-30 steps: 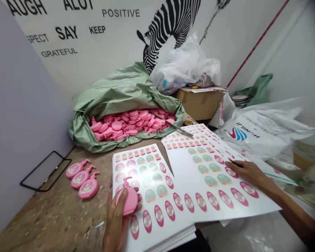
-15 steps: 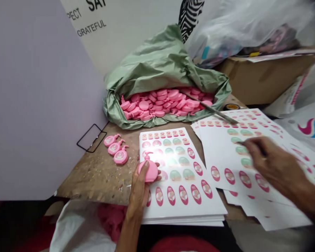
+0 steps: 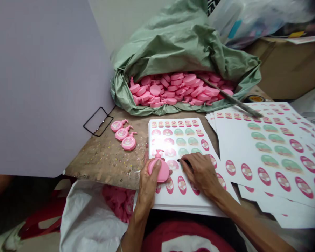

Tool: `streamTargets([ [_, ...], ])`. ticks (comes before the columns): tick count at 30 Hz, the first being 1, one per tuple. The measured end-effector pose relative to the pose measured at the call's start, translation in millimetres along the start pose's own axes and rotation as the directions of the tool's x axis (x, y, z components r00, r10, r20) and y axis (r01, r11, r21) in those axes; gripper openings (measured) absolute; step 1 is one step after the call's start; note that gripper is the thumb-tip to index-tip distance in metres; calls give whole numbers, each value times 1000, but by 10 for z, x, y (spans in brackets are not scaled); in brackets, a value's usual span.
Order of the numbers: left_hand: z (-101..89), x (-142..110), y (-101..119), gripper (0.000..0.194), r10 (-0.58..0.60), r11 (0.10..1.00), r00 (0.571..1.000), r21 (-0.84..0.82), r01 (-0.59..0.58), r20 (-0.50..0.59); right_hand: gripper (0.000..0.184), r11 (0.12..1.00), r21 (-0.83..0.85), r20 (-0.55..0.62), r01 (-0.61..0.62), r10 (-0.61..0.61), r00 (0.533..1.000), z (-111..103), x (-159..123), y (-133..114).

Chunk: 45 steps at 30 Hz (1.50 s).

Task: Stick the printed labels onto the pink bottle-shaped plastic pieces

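Observation:
My left hand (image 3: 148, 182) is closed round a small pink toy pump bottle (image 3: 159, 170), held upright with its plain flat face toward me. It is over the lower left of a stack of sticker sheets (image 3: 162, 201). My right hand (image 3: 201, 171) rests on the same stack, just right of the bottle. Its fingers pinch a small dark tool (image 3: 180, 160), mostly hidden, whose tip is at a pink oval sticker (image 3: 172, 164). Several green and pink stickers surround that hand. On the table to the left lie three pink bottles (image 3: 128, 142) with stickers on their faces.
A green sack (image 3: 173, 52) full of pink bottles (image 3: 170, 94) lies open at the back, a dark rod (image 3: 231, 99) sticking out. More sticker sheets (image 3: 233, 147) spread at the right. A black wire frame (image 3: 98, 121) stands left. A white bag (image 3: 86, 217) holding pink pieces hangs below the table edge.
My right hand has moved left from the right-hand sheets to the middle stack, beside the bottle. My left hand still holds the bottle. The camera view has tilted down.

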<state>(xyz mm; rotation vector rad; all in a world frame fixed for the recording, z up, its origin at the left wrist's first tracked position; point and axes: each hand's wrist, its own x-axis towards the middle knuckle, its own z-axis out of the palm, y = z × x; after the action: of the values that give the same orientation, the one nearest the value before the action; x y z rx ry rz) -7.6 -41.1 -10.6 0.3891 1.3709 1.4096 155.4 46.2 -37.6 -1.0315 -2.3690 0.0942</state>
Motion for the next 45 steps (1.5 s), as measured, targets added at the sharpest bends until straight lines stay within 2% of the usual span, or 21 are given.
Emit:
streamTargets([
  [5,-6,16,33,48,-15,998,999,66,13,30,17,998,-62,-6,26,-27,1000,-9,3,-35],
  [11,-17,22,32,50,-21,996,999,84,18,35,14,995,98,9,-3,3,1000,2,20,29],
  [15,-16,23,30,52,-32,995,999,99,28,40,19,990,109,35,-89,86,996,35,33,18],
  [18,-14,22,21,53,-21,998,1000,66,21,12,26,960,204,70,-193,183,981,22,53,-11],
  [20,-18,19,10,52,5,999,1000,34,-5,-8,27,893,347,132,-287,256,957,-41,81,-21],
  [23,-15,-1,17,53,31,999,999,-34,-31,-13,27,693,575,240,-435,366,899,-206,161,-28],
  [25,7,-27,50,58,3,995,1000,-102,-3,-5,28,586,648,282,-486,408,868,-317,225,-55],
  [26,26,-42,73,61,-19,990,1000,-143,18,-4,31,563,663,298,-494,407,864,-361,253,-83],
  [29,97,-81,139,67,-66,969,998,-239,63,-6,38,560,661,364,-500,343,866,-428,311,-216],
  [33,165,-97,167,64,-47,967,999,-249,51,19,33,559,677,376,-480,298,877,-426,332,-361],
  [39,188,-103,155,57,16,971,1000,-238,-21,-23,32,575,666,380,-475,286,880,-414,311,-352],
  [45,195,-98,151,57,9,967,1000,-256,-9,1,32,597,651,356,-469,306,883,-393,310,-366],
])
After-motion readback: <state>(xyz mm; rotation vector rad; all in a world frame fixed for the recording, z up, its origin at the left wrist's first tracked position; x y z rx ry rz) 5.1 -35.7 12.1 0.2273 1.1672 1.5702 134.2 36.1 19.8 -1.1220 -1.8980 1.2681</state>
